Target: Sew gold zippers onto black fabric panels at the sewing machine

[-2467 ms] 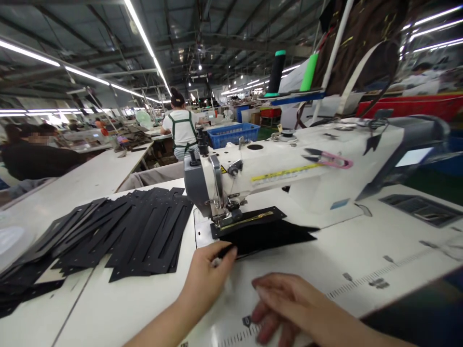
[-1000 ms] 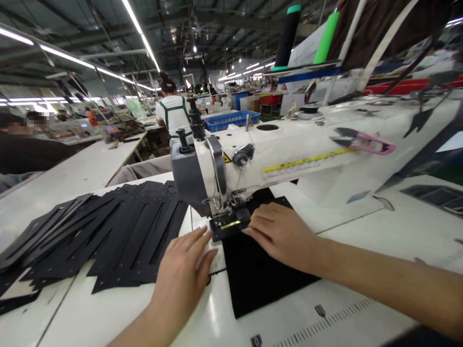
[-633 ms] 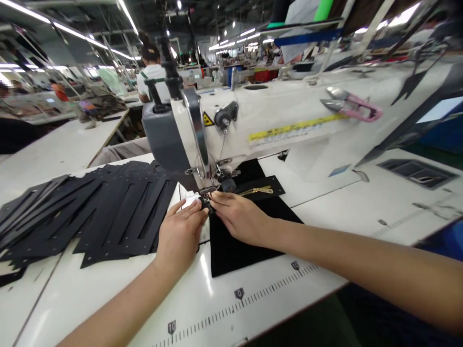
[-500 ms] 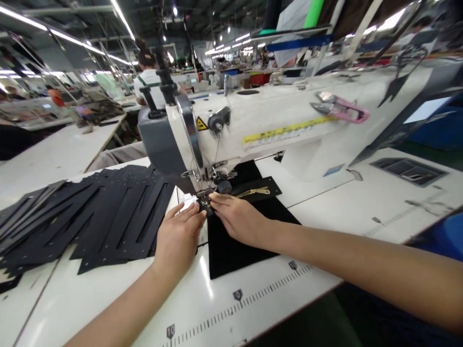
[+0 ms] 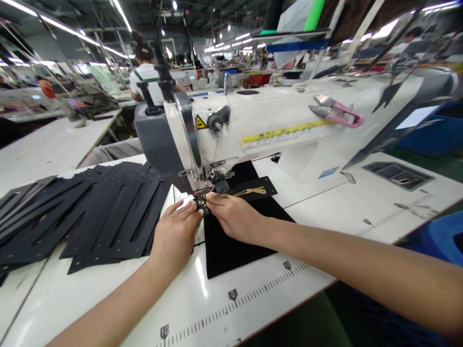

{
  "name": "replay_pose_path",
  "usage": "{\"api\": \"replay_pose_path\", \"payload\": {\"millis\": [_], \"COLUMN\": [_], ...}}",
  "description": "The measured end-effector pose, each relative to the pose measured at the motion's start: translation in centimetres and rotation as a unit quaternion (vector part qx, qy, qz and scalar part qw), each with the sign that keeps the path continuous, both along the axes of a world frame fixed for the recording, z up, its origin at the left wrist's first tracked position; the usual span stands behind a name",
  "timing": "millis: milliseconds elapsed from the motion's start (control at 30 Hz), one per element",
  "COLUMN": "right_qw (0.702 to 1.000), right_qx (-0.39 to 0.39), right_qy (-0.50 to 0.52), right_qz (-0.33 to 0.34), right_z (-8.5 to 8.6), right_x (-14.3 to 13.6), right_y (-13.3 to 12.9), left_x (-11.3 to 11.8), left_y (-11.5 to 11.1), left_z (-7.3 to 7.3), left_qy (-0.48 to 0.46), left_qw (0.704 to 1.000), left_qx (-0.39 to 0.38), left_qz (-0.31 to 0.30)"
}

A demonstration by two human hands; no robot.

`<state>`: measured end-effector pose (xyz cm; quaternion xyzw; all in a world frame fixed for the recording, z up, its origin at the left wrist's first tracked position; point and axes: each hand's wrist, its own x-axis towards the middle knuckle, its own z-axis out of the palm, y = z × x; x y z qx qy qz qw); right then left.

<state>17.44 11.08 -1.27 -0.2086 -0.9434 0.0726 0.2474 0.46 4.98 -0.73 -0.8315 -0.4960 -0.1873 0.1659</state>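
Note:
Under the needle area of the white sewing machine [image 5: 231,120] lies a black fabric piece [image 5: 235,250] with a gold zipper [image 5: 255,191] set in a black strip [image 5: 270,185]. My left hand [image 5: 177,229] rests at the left of the presser foot [image 5: 200,193], its fingers stretched forward and the tips at the work's edge. Lying across the fabric from the right, my right hand [image 5: 235,217] has its fingers extended flat, tips close beside the foot. Its thumb is hidden. The fabric under both hands' fingertips is partly covered.
Slotted black panels [image 5: 119,212] lie overlapping on the left of the white table [image 5: 126,299]. Pink-handled thread snips [image 5: 338,112] sit on the machine arm. A printed ruler [image 5: 233,295] runs along the front edge. Another person [image 5: 146,72] is beyond the machine.
The view has shifted slightly, so the machine and table appear a little further left. Both hands keep nearly the same place by the presser foot; the fabric has hardly moved.

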Motion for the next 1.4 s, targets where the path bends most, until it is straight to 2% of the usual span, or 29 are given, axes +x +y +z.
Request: {"api": "replay_pose_path", "payload": {"millis": [467, 800, 1133, 1400], "right_qw": [0.999, 1.000, 0.999, 0.998], "right_qx": [-0.015, -0.021, -0.025, -0.026], "right_qy": [0.035, 0.012, 0.040, 0.054], "right_qz": [0.011, 0.004, 0.009, 0.013], "right_z": [-0.8, 0.0, -0.8, -0.7], "right_x": [-0.5, -0.6, -0.7, -0.5], "right_y": [1.0, 1.0, 1.5, 1.0], "left_x": [-0.1, -0.4, -0.4, -0.4], "left_y": [0.6, 1.2, 1.4, 1.0], "left_z": [-0.1, -0.3, -0.6, -0.6], "left_qy": [-0.018, -0.047, -0.069, -0.080], "left_qw": [1.000, 0.999, 0.997, 0.996], "left_qx": [-0.004, 0.023, 0.033, 0.034], "left_qz": [0.011, 0.009, 0.010, -0.004]}}
